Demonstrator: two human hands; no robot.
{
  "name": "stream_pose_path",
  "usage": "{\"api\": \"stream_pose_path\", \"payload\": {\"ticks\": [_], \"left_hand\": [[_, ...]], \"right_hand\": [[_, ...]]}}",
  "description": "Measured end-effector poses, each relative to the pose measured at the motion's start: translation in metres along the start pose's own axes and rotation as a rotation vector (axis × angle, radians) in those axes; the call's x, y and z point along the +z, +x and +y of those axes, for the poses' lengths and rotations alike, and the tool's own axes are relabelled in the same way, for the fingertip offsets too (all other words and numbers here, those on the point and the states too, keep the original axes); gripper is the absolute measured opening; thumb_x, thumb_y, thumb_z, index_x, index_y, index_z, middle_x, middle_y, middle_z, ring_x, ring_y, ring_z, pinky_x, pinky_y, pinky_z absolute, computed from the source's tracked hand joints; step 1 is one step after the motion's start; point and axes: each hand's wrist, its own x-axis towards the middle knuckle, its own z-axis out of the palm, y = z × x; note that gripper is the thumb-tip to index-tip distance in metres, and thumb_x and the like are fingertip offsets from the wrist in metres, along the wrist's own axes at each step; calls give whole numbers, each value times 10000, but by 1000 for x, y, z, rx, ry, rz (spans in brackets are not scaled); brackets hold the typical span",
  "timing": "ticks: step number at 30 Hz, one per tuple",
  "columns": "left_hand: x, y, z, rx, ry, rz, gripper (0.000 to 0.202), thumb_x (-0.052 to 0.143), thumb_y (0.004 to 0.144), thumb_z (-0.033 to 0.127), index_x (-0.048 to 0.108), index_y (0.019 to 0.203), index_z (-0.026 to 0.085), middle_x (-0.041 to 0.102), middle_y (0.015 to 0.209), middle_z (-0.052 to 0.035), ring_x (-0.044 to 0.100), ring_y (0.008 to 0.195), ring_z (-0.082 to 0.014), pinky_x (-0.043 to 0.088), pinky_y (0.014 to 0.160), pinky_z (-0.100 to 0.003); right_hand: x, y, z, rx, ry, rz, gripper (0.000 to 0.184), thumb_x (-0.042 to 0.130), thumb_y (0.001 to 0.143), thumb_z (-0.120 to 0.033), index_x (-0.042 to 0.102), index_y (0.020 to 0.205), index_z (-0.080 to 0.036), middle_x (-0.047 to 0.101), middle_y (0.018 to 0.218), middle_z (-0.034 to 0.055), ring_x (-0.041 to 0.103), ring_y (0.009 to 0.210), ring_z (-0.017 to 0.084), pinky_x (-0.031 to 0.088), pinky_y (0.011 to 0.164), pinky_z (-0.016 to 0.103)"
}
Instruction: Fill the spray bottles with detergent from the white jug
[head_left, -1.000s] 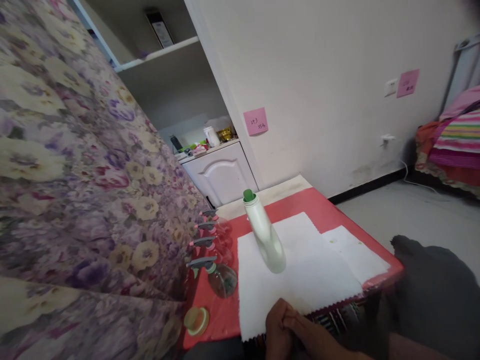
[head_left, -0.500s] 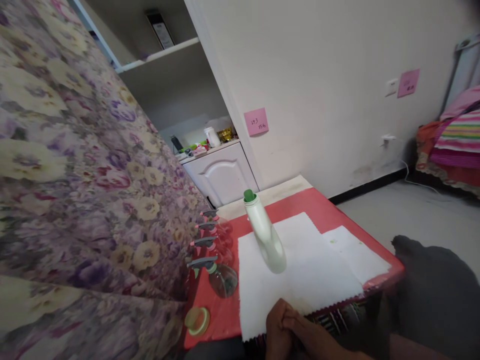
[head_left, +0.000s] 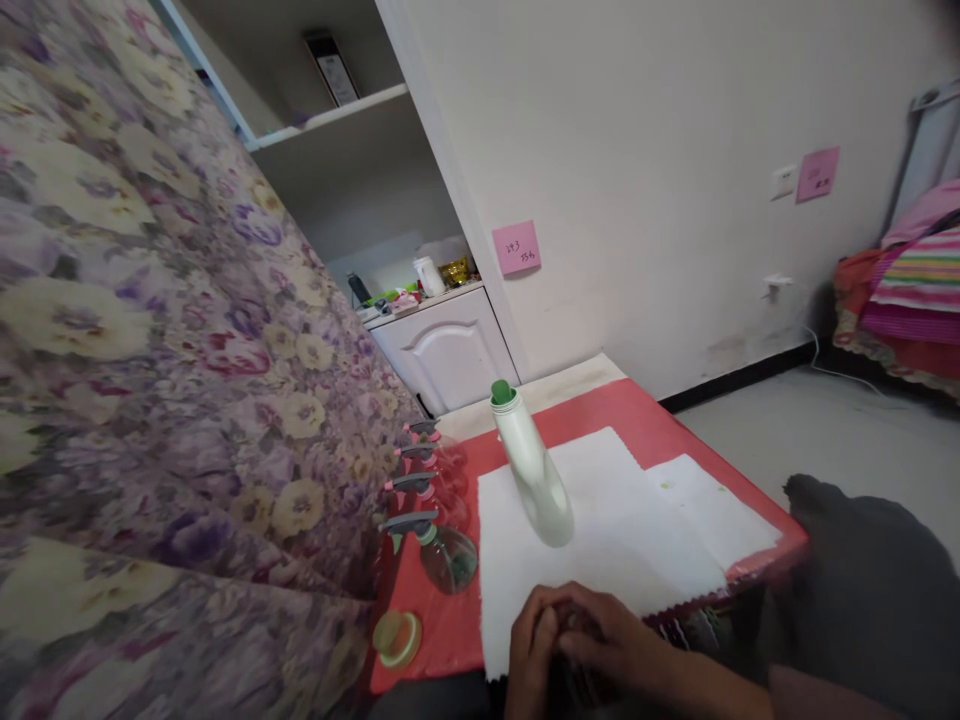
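Room: white wall [head_left: 675,150] with a pink sticky note [head_left: 516,247]; floral curtain [head_left: 150,350] hanging along my left.
Tabletop: red tabletop [head_left: 645,410], mostly covered by a white cloth [head_left: 630,520].
Bottle: white bottle [head_left: 532,470] with a green cap, upright on the cloth, a little beyond my hands.
Sprayers: row of spray bottles [head_left: 439,520] along the tabletop's left edge, beside the curtain.
Lid: round yellow-green lid [head_left: 397,638] at the near left corner.
Left hand: my left hand [head_left: 529,650] rests at the cloth's near edge, fingers curled, pressed against the other hand.
Right hand: my right hand [head_left: 611,640] lies over the left, fingers bent; I cannot tell whether either grips anything.
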Motion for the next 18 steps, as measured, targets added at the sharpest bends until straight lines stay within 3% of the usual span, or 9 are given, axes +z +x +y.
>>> {"api": "stream_pose_path", "payload": {"ticks": [3,8,12,18], "left_hand": [[-5,1,16,22,-88,86,560,431,864,680,663,827,172,628,740,-30,561,740,-199,456,709,-305],[-14,-2,53,114,-115,264,692,250,922,673,634,646,168,589,645,-42,521,674,-195,414,693,-311],[-21,-4,79,138,-50,300,759,164,911,697,635,624,176,591,650,-55,516,656,-203,400,674,-323],[-22,-7,97,118,33,357,817,87,885,735,635,623,188,613,657,-59,512,647,-204,392,681,-328]], "right_hand": [[0,15,-20,50,195,-14,337,557,884,-485,628,1022,-186,695,880,30,616,658,142,488,642,272],[-2,35,-44,62,273,-25,647,373,880,-720,626,760,-137,675,606,42,527,404,103,403,468,234],[-5,40,-61,61,194,14,790,212,874,-787,582,583,-152,558,418,0,394,299,73,294,398,214],[-6,45,-74,87,140,27,810,154,860,-810,534,529,-175,481,350,-26,317,276,64,231,371,210]]}}
